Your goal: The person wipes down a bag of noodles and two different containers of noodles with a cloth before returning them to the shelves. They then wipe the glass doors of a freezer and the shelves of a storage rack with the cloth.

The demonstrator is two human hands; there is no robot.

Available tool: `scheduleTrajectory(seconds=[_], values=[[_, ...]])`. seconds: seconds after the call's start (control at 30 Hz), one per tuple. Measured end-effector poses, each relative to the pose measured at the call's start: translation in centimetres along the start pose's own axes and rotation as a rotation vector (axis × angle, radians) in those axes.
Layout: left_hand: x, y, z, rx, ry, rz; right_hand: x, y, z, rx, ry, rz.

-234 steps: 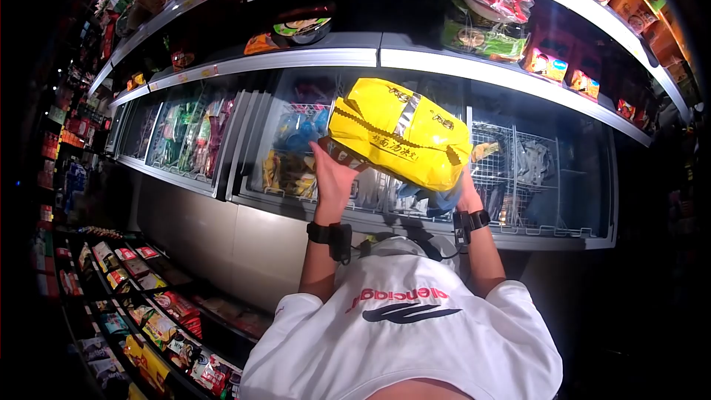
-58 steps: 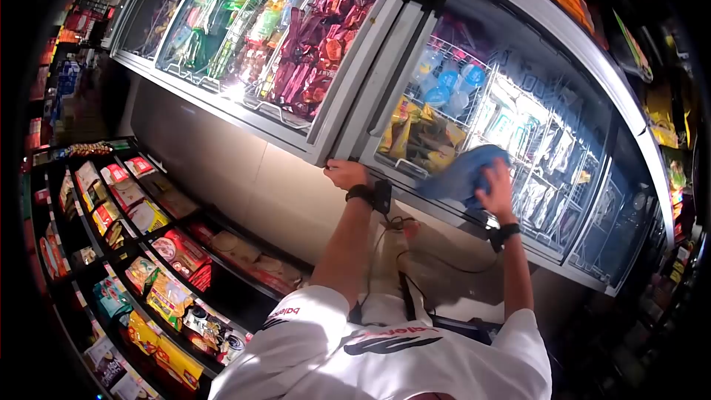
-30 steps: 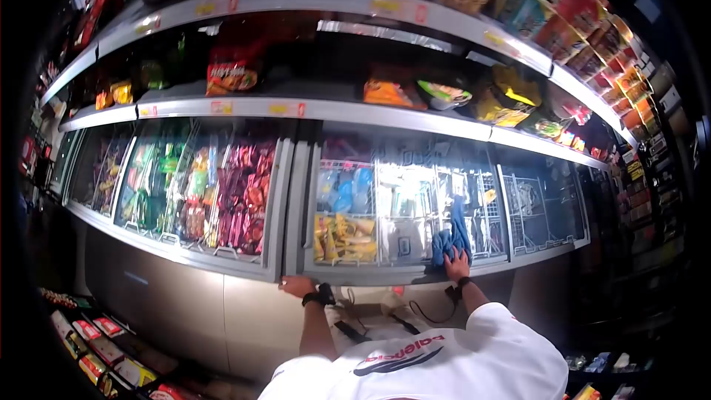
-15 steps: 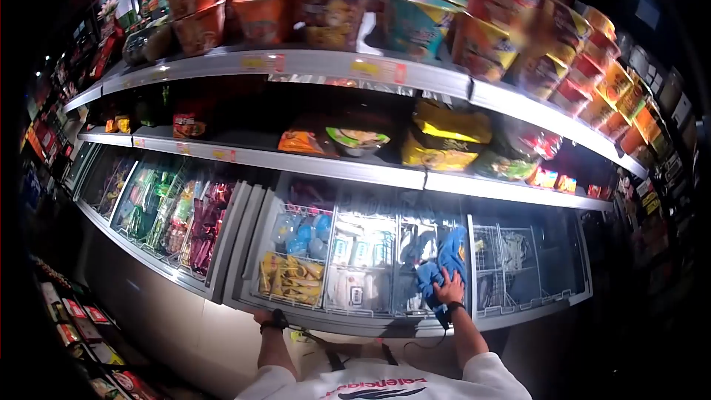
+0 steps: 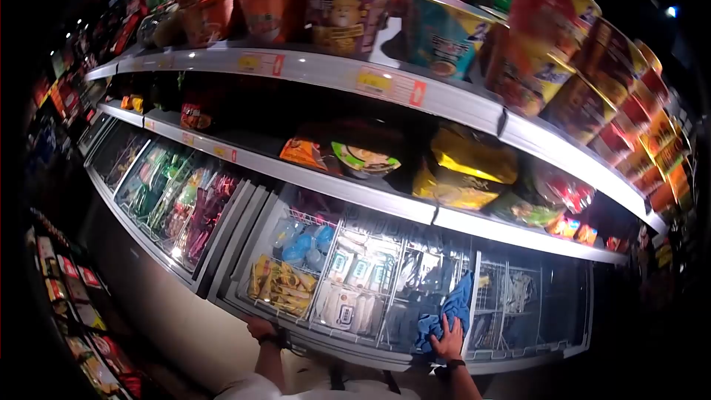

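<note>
My right hand (image 5: 448, 341) lies with its fingers stretched out over a crumpled blue cloth (image 5: 458, 301), pressing it on the glass lid of a chest freezer beside a pale lid frame. A dark band circles that wrist. At the freezer's front edge (image 5: 326, 347), toward the left, is my left hand (image 5: 261, 328), also with a dark wristband; its finger pose is too dim to make out. Under the glass sit white packs (image 5: 359, 270), yellow packs (image 5: 281, 286) and blue packs (image 5: 305, 246) in wire baskets.
Two shelves overhang the freezer. Noodle cups (image 5: 442, 33) crowd the upper shelf edge (image 5: 333, 70); a yellow pack (image 5: 466, 168) and a few bags sit on the lower one. Another freezer section (image 5: 178, 189) continues left. Packaged goods (image 5: 89, 318) stand low at the left.
The view has tilted and come nearer the shelves. My right hand and the blue cloth have shifted toward the freezer's front and the pale lid frame. My left hand stays by the front edge.
</note>
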State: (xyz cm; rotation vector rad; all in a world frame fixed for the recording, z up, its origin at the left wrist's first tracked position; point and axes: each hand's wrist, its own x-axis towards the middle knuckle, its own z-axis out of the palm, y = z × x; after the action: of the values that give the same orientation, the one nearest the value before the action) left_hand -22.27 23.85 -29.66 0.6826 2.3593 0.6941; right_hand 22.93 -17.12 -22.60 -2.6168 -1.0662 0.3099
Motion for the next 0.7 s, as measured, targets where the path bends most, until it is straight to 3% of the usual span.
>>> scheduleTrajectory(seconds=[0.03,0.07,0.1,0.17,0.2,0.3,0.43,0.5,0.57,0.7], values=[[-0.3,0.7,0.2,0.094,0.006,0.114,2.5,0.1,-0.1,0.000,0.019,0.001],[-0.7,1.3,0.4,0.222,-0.015,0.097,5.2,0.2,-0.2,-0.014,0.037,-0.003],[3.1,-3.0,3.0,0.106,0.015,0.235,7.6,0.3,-0.2,-0.027,0.048,-0.005],[2.4,-2.6,2.3,0.046,0.007,0.242,14.0,0.9,0.3,-0.063,0.037,0.039],[-0.2,-0.6,1.0,0.276,0.066,0.285,17.4,0.6,0.4,-0.083,0.048,0.086],[0.6,-1.2,1.3,0.187,0.048,0.272,27.5,-2.8,2.6,-0.137,0.138,0.283],[-0.3,-0.6,1.2,0.240,0.111,0.285,37.4,-13.7,4.8,-0.348,-0.215,0.472],[0.5,-1.7,2.1,0.067,0.109,0.144,37.9,-19.6,7.6,-0.114,0.050,0.139],[0.6,-1.3,2.0,-0.055,0.102,0.038,38.1,-27.0,8.4,-0.166,-0.267,0.100],[-1.7,2.4,-0.5,-0.148,0.089,-0.053,28.3,-36.1,13.0,0.037,-0.009,-0.393]])
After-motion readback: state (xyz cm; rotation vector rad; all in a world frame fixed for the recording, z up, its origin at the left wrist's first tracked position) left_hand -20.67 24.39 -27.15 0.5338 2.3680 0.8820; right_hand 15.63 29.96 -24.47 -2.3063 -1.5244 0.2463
